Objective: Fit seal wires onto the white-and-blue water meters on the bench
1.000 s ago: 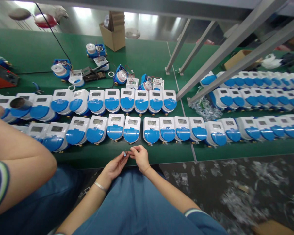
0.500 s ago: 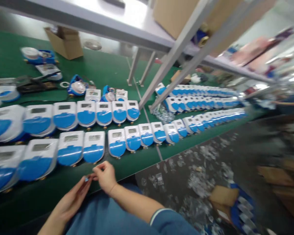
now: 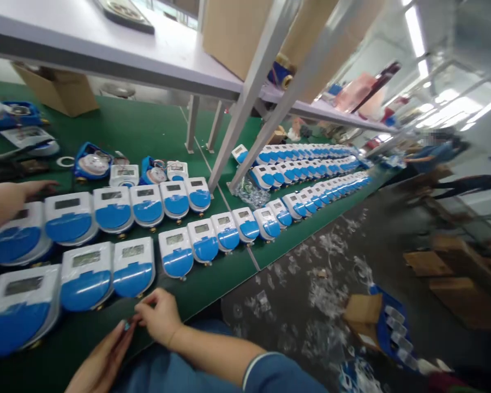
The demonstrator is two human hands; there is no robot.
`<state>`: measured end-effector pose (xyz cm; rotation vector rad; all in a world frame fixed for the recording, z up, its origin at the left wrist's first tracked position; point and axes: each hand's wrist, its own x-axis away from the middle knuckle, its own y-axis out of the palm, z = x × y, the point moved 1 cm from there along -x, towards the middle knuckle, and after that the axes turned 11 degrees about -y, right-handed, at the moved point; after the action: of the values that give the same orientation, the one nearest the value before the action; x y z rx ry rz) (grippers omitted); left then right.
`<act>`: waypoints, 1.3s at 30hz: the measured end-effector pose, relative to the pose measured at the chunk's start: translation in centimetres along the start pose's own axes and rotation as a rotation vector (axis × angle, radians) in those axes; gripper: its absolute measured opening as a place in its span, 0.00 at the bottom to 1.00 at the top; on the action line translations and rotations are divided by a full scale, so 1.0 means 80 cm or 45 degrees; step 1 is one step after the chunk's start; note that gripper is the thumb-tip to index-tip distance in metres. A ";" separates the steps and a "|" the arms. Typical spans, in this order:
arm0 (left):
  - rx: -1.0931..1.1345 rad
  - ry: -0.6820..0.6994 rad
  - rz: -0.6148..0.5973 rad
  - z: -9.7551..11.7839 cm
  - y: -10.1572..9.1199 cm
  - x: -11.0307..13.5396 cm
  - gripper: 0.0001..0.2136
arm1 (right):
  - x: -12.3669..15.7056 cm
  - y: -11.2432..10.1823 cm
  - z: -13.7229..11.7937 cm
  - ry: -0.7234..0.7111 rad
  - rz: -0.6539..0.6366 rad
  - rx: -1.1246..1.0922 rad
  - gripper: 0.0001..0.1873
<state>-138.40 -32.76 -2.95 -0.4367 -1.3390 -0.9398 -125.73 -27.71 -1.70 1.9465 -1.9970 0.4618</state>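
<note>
At far left, another person's hand (image 3: 2,203) reaches over a back row of six blue-and-white water meters (image 3: 112,210) on the green surface (image 3: 216,279). Behind stand three opened meter bodies (image 3: 92,162), beside one white ring (image 3: 65,161). In front sit three meters (image 3: 87,275) and a sliver of another.

Below them, your left hand (image 3: 106,357) holds one small blue piece (image 3: 126,326) between nearly closed fingertips. Your right hand (image 3: 159,316) touches there, thumb and finger pinched; you cannot tell whether it grips anything.

Rightward, three rows of meters (image 3: 226,232) recede, too overlapped to count, past one clear plastic heap (image 3: 251,194). On the floor: one open carton (image 3: 364,314), one blue crate (image 3: 378,292).
</note>
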 end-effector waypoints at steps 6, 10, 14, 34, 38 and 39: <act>0.150 0.127 0.024 0.004 0.022 0.018 0.08 | 0.000 -0.004 -0.007 -0.099 -0.096 0.004 0.08; 0.214 0.143 -0.005 0.003 0.024 0.021 0.06 | -0.001 -0.005 -0.007 0.028 -0.089 -0.146 0.12; 0.231 0.154 -0.038 0.000 0.022 0.021 0.05 | 0.001 -0.006 -0.010 0.078 -0.044 -0.235 0.16; 0.276 0.123 -0.102 -0.005 0.019 0.014 0.04 | 0.002 -0.009 0.000 0.077 -0.004 -0.261 0.16; 0.199 0.170 -0.117 -0.003 0.022 0.016 0.04 | 0.003 -0.008 -0.002 0.095 0.018 -0.306 0.17; 0.174 0.185 -0.101 -0.003 0.022 0.017 0.04 | 0.003 -0.008 -0.003 0.090 0.010 -0.305 0.17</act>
<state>-136.95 -32.33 -1.32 -0.2080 -1.2862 -0.9206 -125.07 -27.83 -1.34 1.7539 -1.9191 0.2742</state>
